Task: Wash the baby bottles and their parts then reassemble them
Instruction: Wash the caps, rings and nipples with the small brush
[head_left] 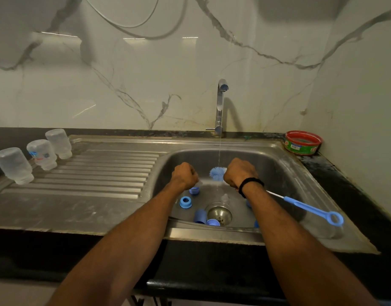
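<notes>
Both forearms extended forward; left hand knuckles-up, fingers hidden; right hand grips brush.

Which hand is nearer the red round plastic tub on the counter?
Right. The right hand, gripping the blue bottle brush, is over the steel sink, down-left of the red round plastic tub; the left hand is farther left.

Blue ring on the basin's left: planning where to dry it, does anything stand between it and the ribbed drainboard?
Only the steel sink's left wall rises between the round blue plastic ring and the ribbed steel drainboard; no object lies there.
</notes>
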Demonstrator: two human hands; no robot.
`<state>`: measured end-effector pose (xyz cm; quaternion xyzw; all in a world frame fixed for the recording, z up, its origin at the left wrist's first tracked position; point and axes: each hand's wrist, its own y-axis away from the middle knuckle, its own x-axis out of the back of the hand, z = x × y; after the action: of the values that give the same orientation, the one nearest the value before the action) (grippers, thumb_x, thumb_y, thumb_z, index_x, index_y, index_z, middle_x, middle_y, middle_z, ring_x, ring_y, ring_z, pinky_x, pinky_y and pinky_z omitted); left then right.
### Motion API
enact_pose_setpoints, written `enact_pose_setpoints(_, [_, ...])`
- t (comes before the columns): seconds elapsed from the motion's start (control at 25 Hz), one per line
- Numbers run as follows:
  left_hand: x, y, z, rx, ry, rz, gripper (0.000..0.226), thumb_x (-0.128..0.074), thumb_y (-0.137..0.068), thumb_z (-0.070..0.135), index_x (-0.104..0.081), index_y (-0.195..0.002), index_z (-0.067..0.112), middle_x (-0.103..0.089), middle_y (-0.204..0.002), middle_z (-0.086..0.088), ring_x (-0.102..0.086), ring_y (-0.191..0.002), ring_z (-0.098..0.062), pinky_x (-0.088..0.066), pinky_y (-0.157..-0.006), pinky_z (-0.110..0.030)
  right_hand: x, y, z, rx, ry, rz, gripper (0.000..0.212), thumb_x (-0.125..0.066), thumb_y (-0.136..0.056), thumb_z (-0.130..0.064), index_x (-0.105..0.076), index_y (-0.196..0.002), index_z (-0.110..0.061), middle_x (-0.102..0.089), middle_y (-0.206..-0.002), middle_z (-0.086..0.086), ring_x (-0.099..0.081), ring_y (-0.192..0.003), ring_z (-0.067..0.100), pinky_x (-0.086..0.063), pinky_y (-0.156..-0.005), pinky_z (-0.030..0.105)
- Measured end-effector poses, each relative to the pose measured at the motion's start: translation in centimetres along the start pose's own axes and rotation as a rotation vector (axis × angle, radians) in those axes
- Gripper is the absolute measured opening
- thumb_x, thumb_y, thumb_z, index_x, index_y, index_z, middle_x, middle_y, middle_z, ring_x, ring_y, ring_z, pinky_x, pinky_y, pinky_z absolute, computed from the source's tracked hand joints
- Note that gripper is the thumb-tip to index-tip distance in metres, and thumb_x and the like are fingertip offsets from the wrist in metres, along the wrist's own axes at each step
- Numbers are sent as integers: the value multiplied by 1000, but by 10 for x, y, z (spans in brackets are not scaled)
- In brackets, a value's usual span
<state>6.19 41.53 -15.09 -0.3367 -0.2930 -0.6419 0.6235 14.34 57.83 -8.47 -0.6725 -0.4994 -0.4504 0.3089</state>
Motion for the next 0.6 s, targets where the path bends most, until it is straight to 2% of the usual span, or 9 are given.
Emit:
enact_pose_setpoints(0.08, [3,1,1,2,0,21,13,-71,-89,17,-75,-89,5,-75,-92,-8,-70,-91,-23,-58,-85,-37,1,1,0,11,1,-8,32,-64,-93,-27,-65,-114,-4,-68,-108,13,-64,-98,27,-50,-79,33])
enact_pose_setpoints(0.2, [2,4,6,13,23,36,30,-77,-87,33,-67,-72,10,-64,-68,-2,-61,-65,-14,-51,-64,-28,-1,1,-1,2,13,12,32,-63,-94,-26,-64,-117,-4,-67,-110,13,-64,-99,27,-50,-80,33])
enact_pose_setpoints(0.24, [1,5,6,12,10,27,28,-77,-88,32,-66,-74,10,-65,-69,-3,-61,-66,-14,-52,-64,-28,-2,0,-1,-3,16,16,32,-63,-94,-26,-64,-117,-4,-67,-109,13,-64,-99,27,-50,-80,33])
enact_pose_setpoints(0.36, [-1,3,3,9,-29,3,15,-72,-90,20,-73,-94,5,-72,-93,-9,-69,-89,-21,-57,-81,-34,-5,-4,-1,-9,15,11,29,-63,-95,-26,-65,-115,-5,-67,-104,11,-64,-95,26,-52,-81,33])
enact_pose_setpoints(0.48, [-1,5,4,15,-11,2,23,-77,-87,31,-68,-84,10,-68,-80,-4,-64,-76,-15,-51,-67,-27,-8,-6,0,-16,27,20,28,-63,-94,-26,-65,-114,-5,-66,-101,10,-64,-94,25,-55,-83,34])
enact_pose_setpoints(0.52, [-1,5,4,15,-6,-2,23,-79,-86,32,-68,-84,12,-68,-81,-4,-64,-77,-15,-52,-69,-27,-9,-7,-1,-17,34,26,28,-64,-94,-25,-65,-114,-6,-67,-102,10,-65,-94,25,-55,-83,34])
enact_pose_setpoints(0.6, [-2,6,3,5,-20,-5,18,-79,-86,28,-70,-91,13,-71,-92,-5,-67,-88,-18,-57,-81,-33,-9,-7,-2,-17,40,31,29,-65,-94,-24,-65,-115,-6,-68,-106,11,-65,-96,25,-55,-83,34])
